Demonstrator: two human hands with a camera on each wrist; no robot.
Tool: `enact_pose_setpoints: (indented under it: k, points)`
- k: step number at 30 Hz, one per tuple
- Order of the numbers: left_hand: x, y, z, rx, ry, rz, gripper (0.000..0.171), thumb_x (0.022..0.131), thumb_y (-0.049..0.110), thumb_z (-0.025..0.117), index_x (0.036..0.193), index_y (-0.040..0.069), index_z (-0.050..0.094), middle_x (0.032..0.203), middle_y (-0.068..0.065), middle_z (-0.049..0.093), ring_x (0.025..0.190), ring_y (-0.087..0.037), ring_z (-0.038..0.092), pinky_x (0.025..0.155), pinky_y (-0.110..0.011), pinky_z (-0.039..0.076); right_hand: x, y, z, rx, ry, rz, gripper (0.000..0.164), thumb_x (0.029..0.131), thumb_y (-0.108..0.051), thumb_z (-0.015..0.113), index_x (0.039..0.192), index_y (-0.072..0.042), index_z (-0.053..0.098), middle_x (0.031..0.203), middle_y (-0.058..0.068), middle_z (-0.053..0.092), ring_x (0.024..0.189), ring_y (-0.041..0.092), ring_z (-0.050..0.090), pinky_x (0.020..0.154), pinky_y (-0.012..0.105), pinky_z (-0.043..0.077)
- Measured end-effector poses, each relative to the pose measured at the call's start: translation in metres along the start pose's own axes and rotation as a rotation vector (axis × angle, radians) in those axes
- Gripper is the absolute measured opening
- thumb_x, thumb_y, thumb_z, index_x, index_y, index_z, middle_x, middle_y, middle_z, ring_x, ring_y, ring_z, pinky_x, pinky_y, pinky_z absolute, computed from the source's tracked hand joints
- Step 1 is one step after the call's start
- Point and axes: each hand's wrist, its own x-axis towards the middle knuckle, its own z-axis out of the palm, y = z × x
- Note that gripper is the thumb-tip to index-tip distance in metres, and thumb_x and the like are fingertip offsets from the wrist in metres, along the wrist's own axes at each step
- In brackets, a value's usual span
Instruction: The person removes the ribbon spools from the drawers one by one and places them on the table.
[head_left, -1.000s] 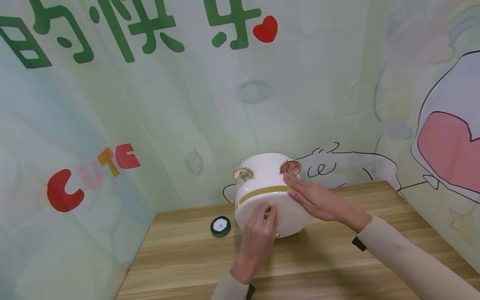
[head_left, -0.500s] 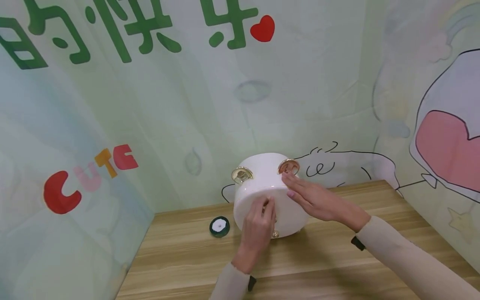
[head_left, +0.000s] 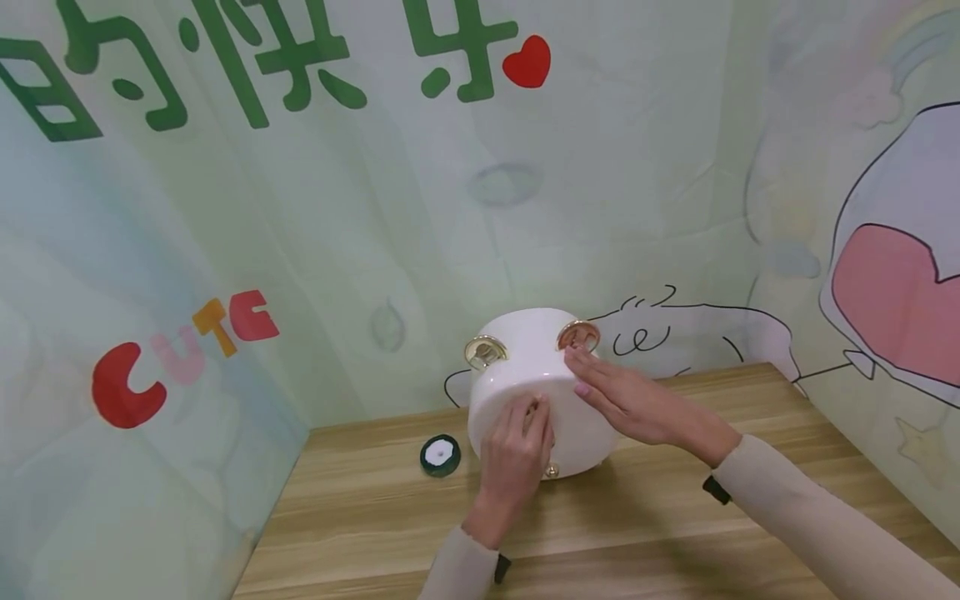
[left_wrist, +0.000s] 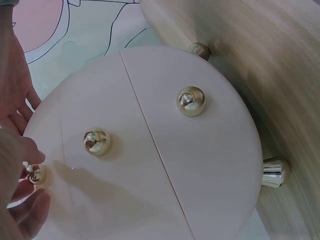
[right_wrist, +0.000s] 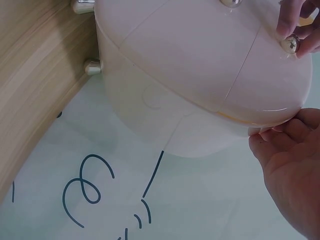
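Observation:
A round white drawer box (head_left: pixel 528 346) stands on the table on short gold feet (left_wrist: pixel 276 173), its front facing me. Two gold ear-shaped rings (head_left: pixel 486 353) stick up from its top. Thin seams divide the front into drawers with ball knobs, including a middle knob (left_wrist: pixel 97 141) and a lower knob (left_wrist: pixel 191 101). My left hand (head_left: pixel 513 450) pinches the top drawer's gold knob (left_wrist: pixel 38 174) between thumb and fingers. Straight fingers of my right hand (head_left: pixel 641 404) rest against the box's upper right edge. A thin yellow strip (right_wrist: pixel 240 119) shows behind the front's rim there.
Left of the box lies a small dark green roll with a white centre (head_left: pixel 440 455). The wood-grain table (head_left: pixel 360 517) meets a printed cloth backdrop (head_left: pixel 390 250) close behind the box, with more cloth at both sides.
The top drawer has moved back into the box, and the gold band along its upper edge no longer shows in the head view. My left hand went with it; my right hand stayed.

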Motion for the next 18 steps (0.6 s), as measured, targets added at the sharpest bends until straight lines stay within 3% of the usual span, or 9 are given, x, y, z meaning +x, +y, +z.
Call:
enact_pose_setpoints:
  k: [6,11,18]
  points:
    - [-0.004,0.0,-0.002,-0.001,0.035,0.03,0.037,0.08,0.024,0.078,0.113,0.009,0.072,0.105,-0.006,0.069,0.088,-0.015,0.067,0.071,-0.023,0.058,-0.001,0.0,0.0,0.007,-0.002,0.0,0.059,0.105,-0.047,0.029,0.156,-0.019,0.022,0.164,0.003,0.02,0.152,0.024,0.024,0.119,0.05,0.03]
    - [-0.013,-0.001,-0.001,-0.003,0.123,0.108,0.019,0.084,0.02,0.071,0.098,0.008,0.073,0.096,-0.006,0.07,0.079,-0.016,0.065,0.067,-0.025,0.057,-0.002,0.001,0.001,0.008,0.003,-0.003,0.059,0.105,-0.047,0.028,0.156,-0.019,0.023,0.164,0.002,0.02,0.152,0.023,0.023,0.12,0.048,0.029]
    - [-0.028,0.0,0.005,0.02,0.055,0.165,0.018,0.083,0.026,0.074,0.095,0.012,0.073,0.097,-0.004,0.069,0.082,-0.015,0.066,0.073,-0.025,0.058,-0.002,0.003,0.001,0.014,0.015,-0.012,0.058,0.105,-0.047,0.029,0.156,-0.019,0.023,0.164,0.003,0.02,0.152,0.023,0.024,0.119,0.049,0.03]
